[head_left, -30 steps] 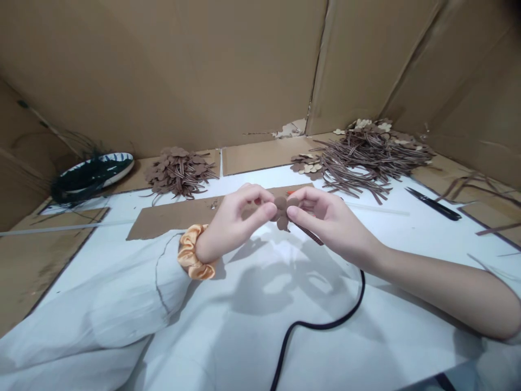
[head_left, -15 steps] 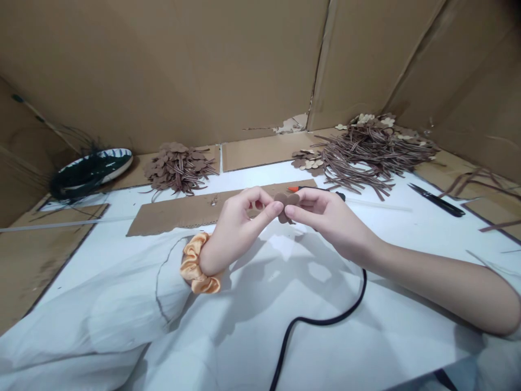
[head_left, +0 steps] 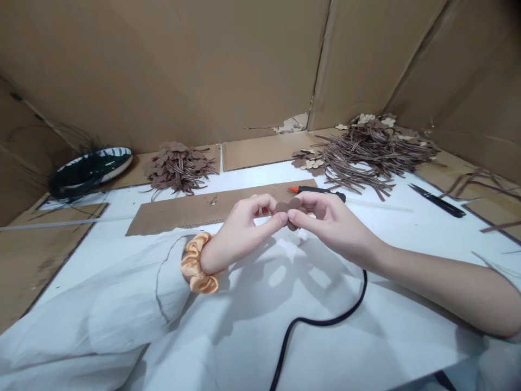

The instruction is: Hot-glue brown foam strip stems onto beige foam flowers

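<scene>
Between both sets of fingertips is a small brown flower-shaped piece (head_left: 293, 203), its rounded petals showing above and below the thumbs. My left hand (head_left: 256, 222), with an orange scrunchie (head_left: 200, 263) at the wrist, pinches its left side. My right hand (head_left: 325, 217) pinches the right side, the two thumbs almost touching. The middle of the piece is hidden by the thumbs. Just behind the right hand lies a black tool with an orange tip (head_left: 317, 191). A brown cardboard strip (head_left: 175, 212) lies flat behind the left hand.
A pile of brown flower pieces with strips (head_left: 177, 165) stands back left, a larger pile of brown strips (head_left: 370, 149) back right. Black snips (head_left: 437, 201) lie at right. A bowl of dark green strands (head_left: 91, 168) sits far left. A black cord (head_left: 321, 321) crosses the white surface in front.
Both hands have come slightly lower and nearer to me with the flower piece, which is turned a little between the fingers. The orange-tipped tool shows more fully.
</scene>
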Motion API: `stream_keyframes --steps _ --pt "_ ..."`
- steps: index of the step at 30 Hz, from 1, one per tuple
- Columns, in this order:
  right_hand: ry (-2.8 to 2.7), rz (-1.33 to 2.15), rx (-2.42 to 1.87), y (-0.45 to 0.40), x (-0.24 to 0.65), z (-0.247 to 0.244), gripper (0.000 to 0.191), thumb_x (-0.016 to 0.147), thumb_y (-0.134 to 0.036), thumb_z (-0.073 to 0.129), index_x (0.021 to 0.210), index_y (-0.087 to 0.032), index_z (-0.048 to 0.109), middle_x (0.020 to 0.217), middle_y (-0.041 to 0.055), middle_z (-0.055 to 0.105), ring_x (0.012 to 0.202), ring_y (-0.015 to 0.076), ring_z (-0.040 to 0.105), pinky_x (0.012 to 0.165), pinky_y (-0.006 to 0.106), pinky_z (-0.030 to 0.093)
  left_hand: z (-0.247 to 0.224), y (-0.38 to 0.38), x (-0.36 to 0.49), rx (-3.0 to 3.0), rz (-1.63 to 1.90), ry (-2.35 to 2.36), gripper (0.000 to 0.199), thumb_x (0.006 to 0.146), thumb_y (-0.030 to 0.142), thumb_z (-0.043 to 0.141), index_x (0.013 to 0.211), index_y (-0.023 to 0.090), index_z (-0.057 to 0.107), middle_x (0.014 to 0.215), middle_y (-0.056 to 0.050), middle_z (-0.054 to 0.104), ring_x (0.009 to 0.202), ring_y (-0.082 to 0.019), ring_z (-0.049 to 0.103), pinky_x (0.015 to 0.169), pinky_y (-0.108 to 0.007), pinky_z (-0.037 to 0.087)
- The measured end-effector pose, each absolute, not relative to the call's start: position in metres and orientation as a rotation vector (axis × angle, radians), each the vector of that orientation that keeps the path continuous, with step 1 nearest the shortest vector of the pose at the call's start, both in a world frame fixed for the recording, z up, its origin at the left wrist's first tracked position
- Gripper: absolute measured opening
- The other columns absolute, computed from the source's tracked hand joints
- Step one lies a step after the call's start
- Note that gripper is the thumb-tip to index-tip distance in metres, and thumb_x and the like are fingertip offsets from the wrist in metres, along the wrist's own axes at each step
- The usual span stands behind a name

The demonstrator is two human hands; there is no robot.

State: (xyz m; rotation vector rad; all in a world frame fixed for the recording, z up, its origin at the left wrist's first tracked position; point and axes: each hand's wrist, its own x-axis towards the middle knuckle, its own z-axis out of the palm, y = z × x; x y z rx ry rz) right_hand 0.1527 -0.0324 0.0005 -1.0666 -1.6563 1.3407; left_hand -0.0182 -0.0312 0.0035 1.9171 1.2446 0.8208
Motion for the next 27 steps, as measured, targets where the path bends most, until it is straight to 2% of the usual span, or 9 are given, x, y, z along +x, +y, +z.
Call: stream_keyframes --steps 4,7,11,14,19,23,27 --pt "-1.578 1.482 -1.082 -0.030 0.153 -0.001 0.014 0.081 -0.030 0.061 0.077 -0.017 0.060 0.076 -0.0007 0.063 0.073 0.0118 0.057 0.065 0.024 0.041 0.000 -0.028 -0.021 1.869 0.942 1.230 0.020 0.081 0.030 0.055 0.067 0.017 0.051 0.067 0.001 0.055 0.068 -0.013 0.048 0.066 -0.026 0.037" --pt "-1.565 1.536 -1.083 -0.030 0.153 -0.002 0.016 0.079 -0.030 0.065 0.088 -0.017 0.065 0.085 0.0008 0.068 0.083 0.0143 0.061 0.071 0.025 0.042 -0.002 -0.023 -0.023 1.791 1.077 1.222 0.022 0.081 0.031 0.056 0.066 0.017 0.050 0.066 0.002 0.051 0.064 -0.012 0.046 0.063 -0.025 0.036" --pt "-1.601 1.471 -1.178 -0.029 0.153 -0.004 0.026 0.085 -0.038 0.057 0.081 -0.016 0.069 0.089 0.0044 0.073 0.087 0.0169 0.061 0.073 0.028 0.041 -0.002 -0.019 -0.024 1.622 1.150 1.187 0.021 0.078 0.032 0.061 0.067 0.017 0.050 0.068 0.001 0.057 0.065 -0.012 0.051 0.064 -0.025 0.039" --pt "-1.544 1.487 -1.148 -0.029 0.154 -0.006 0.029 0.089 -0.039 0.052 0.085 -0.016 0.069 0.090 0.0048 0.075 0.090 0.0170 0.062 0.078 0.029 0.042 -0.002 -0.017 -0.024 1.460 1.182 1.130 0.022 0.076 0.029 0.064 0.067 0.018 0.047 0.071 0.000 0.060 0.070 -0.014 0.057 0.067 -0.027 0.042" --pt "-1.261 1.730 -0.993 -0.027 0.151 -0.011 0.028 0.094 -0.032 0.045 0.096 -0.013 0.065 0.086 0.0073 0.075 0.082 0.0181 0.068 0.082 0.034 0.046 -0.003 -0.012 -0.025 1.298 1.261 1.033 0.024 0.075 0.016 0.062 0.060 0.018 0.042 0.055 0.006 0.048 0.062 -0.010 0.053 0.064 -0.022 0.041" --pt "-1.116 1.803 -0.912 -0.027 0.148 -0.012 0.030 0.095 -0.025 0.038 0.096 -0.010 0.064 0.081 0.0093 0.075 0.074 0.0188 0.068 0.080 0.036 0.047 -0.001 -0.011 -0.024 1.223 1.272 0.926 0.023 0.076 0.013 0.060 0.061 0.018 0.044 0.049 0.008 0.042 0.067 -0.010 0.057 0.065 -0.020 0.043" --pt "-1.084 1.806 -0.910 -0.028 0.147 -0.013 0.031 0.095 -0.024 0.038 0.099 -0.010 0.065 0.080 0.0088 0.075 0.071 0.0174 0.068 0.078 0.034 0.048 0.000 -0.012 -0.023 1.191 1.306 0.976 0.020 0.073 0.015 0.064 0.064 0.018 0.046 0.053 0.008 0.048 0.061 -0.009 0.057 0.063 -0.021 0.044"
